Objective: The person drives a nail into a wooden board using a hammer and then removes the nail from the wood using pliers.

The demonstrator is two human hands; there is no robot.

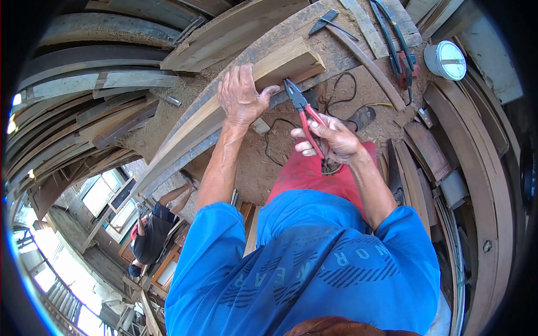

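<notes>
A long wooden beam [288,61] lies slantwise across the workbench, its cut end toward the upper right. My left hand [242,94] rests on top of it, fingers lying flat and the thumb stretched out toward the pliers. In my right hand [336,139] are pliers [297,98] with red handles, gripped around the handles. Their dark jaws meet the near side of the beam close to its end; whether something is between the jaws, I cannot make out.
A hammer [324,22] and a long dark-armed tool [386,33] lie on the workbench [269,31]. A white bucket [451,61] stands at the right. Curved planks [476,185] line both sides. A black cord [342,89] trails below. Another person [150,238] is at lower left.
</notes>
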